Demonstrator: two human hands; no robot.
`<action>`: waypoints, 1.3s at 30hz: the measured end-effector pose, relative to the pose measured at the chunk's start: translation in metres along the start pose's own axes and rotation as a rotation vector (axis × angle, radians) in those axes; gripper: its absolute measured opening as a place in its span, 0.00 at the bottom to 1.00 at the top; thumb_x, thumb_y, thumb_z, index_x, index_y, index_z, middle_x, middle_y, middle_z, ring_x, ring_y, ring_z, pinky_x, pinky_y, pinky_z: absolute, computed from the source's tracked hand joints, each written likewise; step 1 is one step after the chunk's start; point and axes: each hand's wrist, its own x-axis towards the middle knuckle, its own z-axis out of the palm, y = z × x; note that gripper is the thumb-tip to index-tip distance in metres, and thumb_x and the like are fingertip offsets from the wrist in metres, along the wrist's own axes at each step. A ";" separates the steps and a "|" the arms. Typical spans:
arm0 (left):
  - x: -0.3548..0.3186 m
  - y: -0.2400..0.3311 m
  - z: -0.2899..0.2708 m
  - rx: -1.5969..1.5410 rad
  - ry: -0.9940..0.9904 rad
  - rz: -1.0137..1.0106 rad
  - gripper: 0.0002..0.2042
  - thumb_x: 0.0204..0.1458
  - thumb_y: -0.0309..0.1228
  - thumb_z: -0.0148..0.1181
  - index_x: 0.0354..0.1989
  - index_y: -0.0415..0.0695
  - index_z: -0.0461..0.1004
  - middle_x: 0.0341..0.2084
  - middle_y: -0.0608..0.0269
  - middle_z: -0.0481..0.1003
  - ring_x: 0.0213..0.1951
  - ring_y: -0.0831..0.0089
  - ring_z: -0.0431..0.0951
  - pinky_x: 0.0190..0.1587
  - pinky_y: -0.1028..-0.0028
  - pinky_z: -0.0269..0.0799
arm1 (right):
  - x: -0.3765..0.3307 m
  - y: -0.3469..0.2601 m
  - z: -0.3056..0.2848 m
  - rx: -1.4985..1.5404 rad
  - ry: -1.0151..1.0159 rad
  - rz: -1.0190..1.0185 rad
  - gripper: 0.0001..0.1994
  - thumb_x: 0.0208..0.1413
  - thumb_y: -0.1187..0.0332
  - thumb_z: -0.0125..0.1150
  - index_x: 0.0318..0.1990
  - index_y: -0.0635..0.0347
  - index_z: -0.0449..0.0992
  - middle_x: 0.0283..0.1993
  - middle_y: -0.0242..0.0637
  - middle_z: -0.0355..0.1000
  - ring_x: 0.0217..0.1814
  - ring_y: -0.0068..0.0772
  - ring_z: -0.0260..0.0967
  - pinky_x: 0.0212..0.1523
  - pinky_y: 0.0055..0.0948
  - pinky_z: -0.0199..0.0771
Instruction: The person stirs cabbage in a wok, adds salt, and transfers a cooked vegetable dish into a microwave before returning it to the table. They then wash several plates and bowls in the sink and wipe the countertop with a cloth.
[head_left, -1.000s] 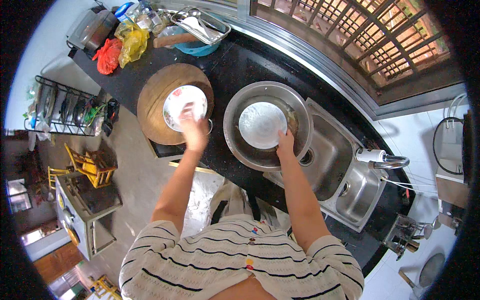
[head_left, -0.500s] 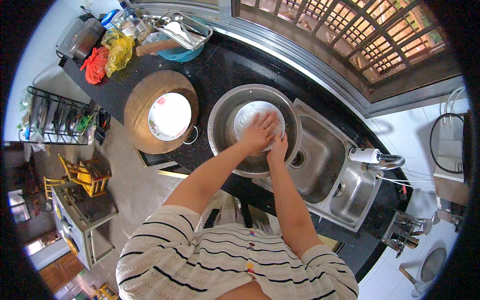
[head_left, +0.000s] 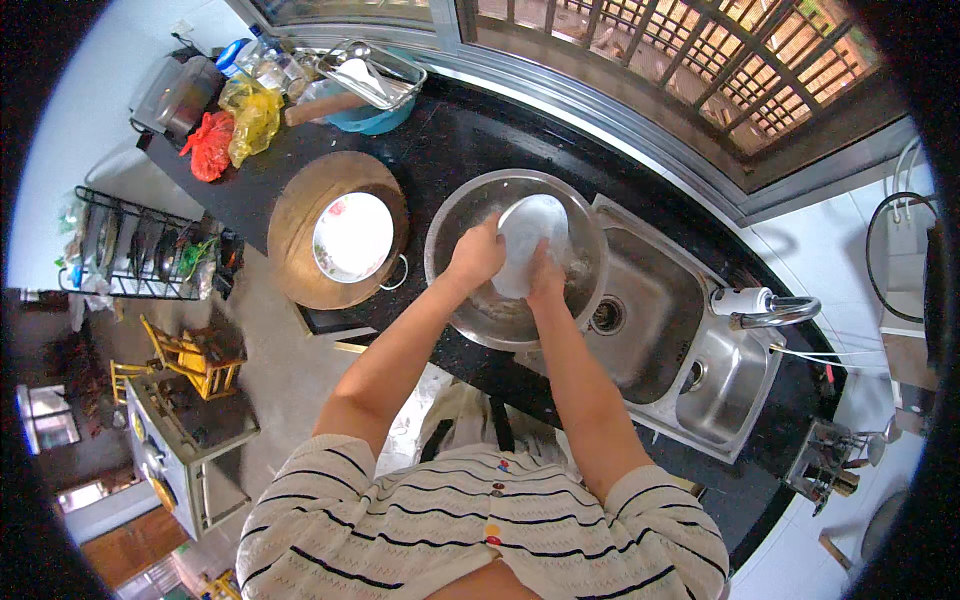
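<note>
Pale dish, tilted, held inside the outline of the steel basin, near its middle; cannot tell whether touching the cloudy water there. Left hand closed on the left rim, with no gap showing. Right hand at the near right part, fingers laid against the surface; too blurred to tell how far curled around the edge.

Judged from how things lie, partway through. Done, seemingly: floral bowl set apart to the left, resting in the brown round pan, clear of both hands. Left over: pale dish, not yet put aside; cannot tell how clean.

Counted: one pale dish, one floral bowl, one brown pan, one steel basin. To the right, one sink with two compartments, a larger and a smaller, plus one tap. At far left, one red bag, one yellow bag and one blue tub. Farther left, at least two yellow chairs, partly hidden.
</note>
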 end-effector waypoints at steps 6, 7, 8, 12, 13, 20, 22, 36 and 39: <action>-0.028 0.032 -0.047 0.268 0.008 0.252 0.19 0.48 0.25 0.52 0.51 0.51 0.68 0.28 0.51 0.76 0.33 0.53 0.79 0.34 0.59 0.75 | 0.003 -0.026 -0.015 -0.827 -0.182 -0.343 0.15 0.58 0.61 0.58 0.43 0.67 0.75 0.33 0.38 0.74 0.34 0.29 0.71 0.36 0.31 0.71; -0.034 0.034 -0.056 0.310 0.023 0.302 0.19 0.48 0.25 0.52 0.51 0.53 0.68 0.29 0.52 0.76 0.33 0.54 0.79 0.34 0.60 0.76 | 0.006 -0.032 -0.019 -0.870 -0.211 -0.403 0.14 0.57 0.63 0.57 0.41 0.67 0.76 0.30 0.37 0.74 0.32 0.29 0.71 0.35 0.30 0.71; -0.040 0.031 -0.058 0.321 0.088 0.377 0.21 0.48 0.24 0.51 0.52 0.55 0.68 0.32 0.54 0.75 0.34 0.56 0.79 0.36 0.62 0.76 | 0.007 -0.039 -0.019 -0.917 -0.252 -0.461 0.13 0.57 0.64 0.57 0.38 0.68 0.77 0.28 0.36 0.75 0.30 0.29 0.71 0.34 0.30 0.71; -0.056 0.020 -0.066 0.275 0.182 0.437 0.21 0.48 0.24 0.50 0.52 0.54 0.66 0.34 0.54 0.74 0.34 0.55 0.78 0.36 0.62 0.76 | 0.002 -0.069 -0.021 -0.995 -0.384 -0.780 0.15 0.58 0.60 0.54 0.36 0.66 0.77 0.31 0.46 0.74 0.32 0.34 0.73 0.32 0.36 0.70; -0.058 0.021 -0.070 0.241 0.185 0.430 0.20 0.48 0.25 0.50 0.52 0.53 0.66 0.34 0.54 0.74 0.33 0.54 0.78 0.36 0.61 0.75 | 0.001 -0.078 -0.025 -1.145 -0.394 -0.944 0.15 0.58 0.61 0.53 0.35 0.66 0.77 0.32 0.48 0.75 0.33 0.36 0.74 0.34 0.36 0.71; -0.041 -0.016 -0.080 0.020 0.143 0.337 0.15 0.53 0.35 0.54 0.47 0.43 0.70 0.30 0.43 0.76 0.32 0.49 0.78 0.33 0.58 0.73 | -0.060 -0.112 0.004 -1.200 -0.225 -0.872 0.16 0.62 0.61 0.48 0.44 0.66 0.74 0.39 0.50 0.74 0.40 0.42 0.73 0.43 0.36 0.69; -0.035 -0.019 -0.075 -0.162 0.129 0.207 0.24 0.59 0.50 0.46 0.39 0.37 0.74 0.24 0.41 0.75 0.32 0.47 0.77 0.36 0.55 0.71 | -0.066 -0.107 0.007 -1.161 -0.132 -0.852 0.16 0.62 0.61 0.47 0.46 0.65 0.72 0.40 0.50 0.74 0.41 0.42 0.72 0.44 0.37 0.68; -0.050 -0.065 -0.083 0.092 0.054 0.993 0.18 0.47 0.42 0.62 0.47 0.54 0.75 0.45 0.64 0.76 0.45 0.59 0.75 0.48 0.61 0.70 | -0.066 -0.104 0.012 -1.020 0.007 -0.010 0.16 0.58 0.58 0.52 0.46 0.60 0.74 0.40 0.37 0.76 0.38 0.39 0.74 0.40 0.40 0.73; -0.037 -0.078 -0.076 0.234 -0.217 1.031 0.21 0.42 0.45 0.66 0.45 0.55 0.75 0.39 0.69 0.78 0.42 0.64 0.76 0.42 0.66 0.73 | -0.080 -0.100 0.033 -0.896 -0.024 0.228 0.17 0.58 0.54 0.53 0.47 0.55 0.75 0.43 0.32 0.73 0.43 0.27 0.70 0.41 0.27 0.71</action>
